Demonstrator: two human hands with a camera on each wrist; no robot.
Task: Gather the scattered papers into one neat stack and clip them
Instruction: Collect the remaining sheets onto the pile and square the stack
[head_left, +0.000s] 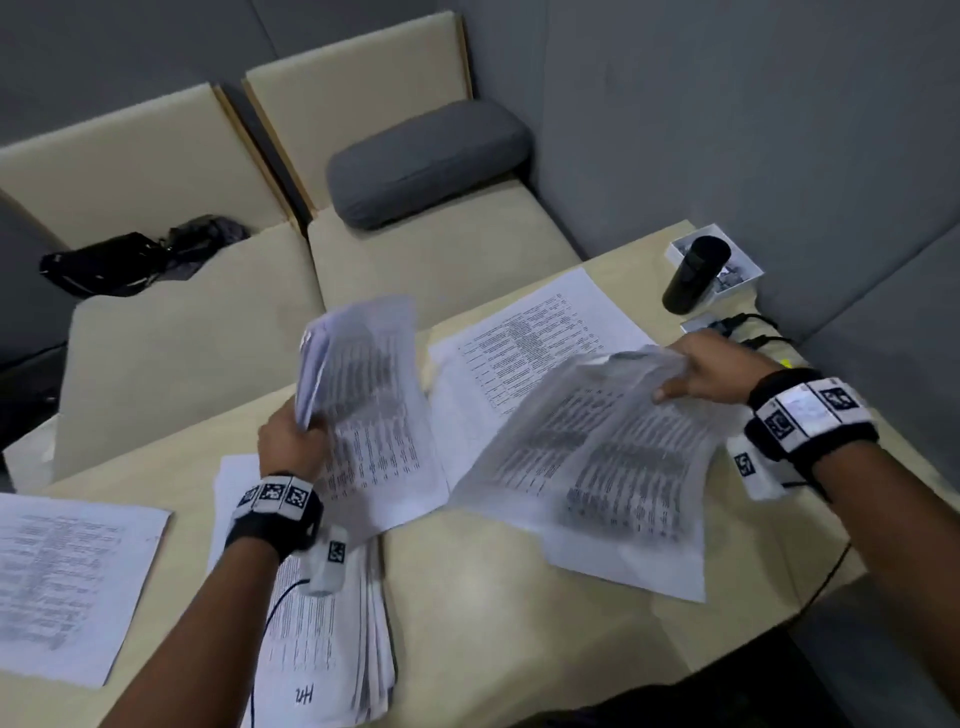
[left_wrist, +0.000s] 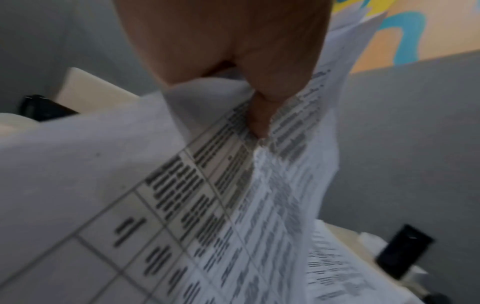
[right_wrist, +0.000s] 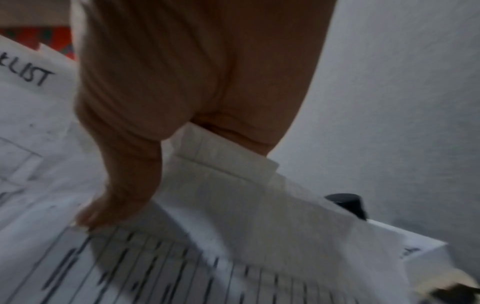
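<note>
Papers, white printed sheets (head_left: 597, 457) scattered over the pale wooden table (head_left: 467, 597), are pinched in two lifted bundles (head_left: 363, 384), one by each of left hand (head_left: 291, 441) and right hand (head_left: 711, 371), so creasing or slipped sheets are risked if bundles are merged hastily.

Printed papers (head_left: 597, 457) scattered, two sheaves lifted

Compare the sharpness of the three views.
Head view: sheets in the left hand and right hand smear; the sheet lying flat is crisper. Left wrist view: table print is soft. Right wrist view: dim, print streaked.
</note>
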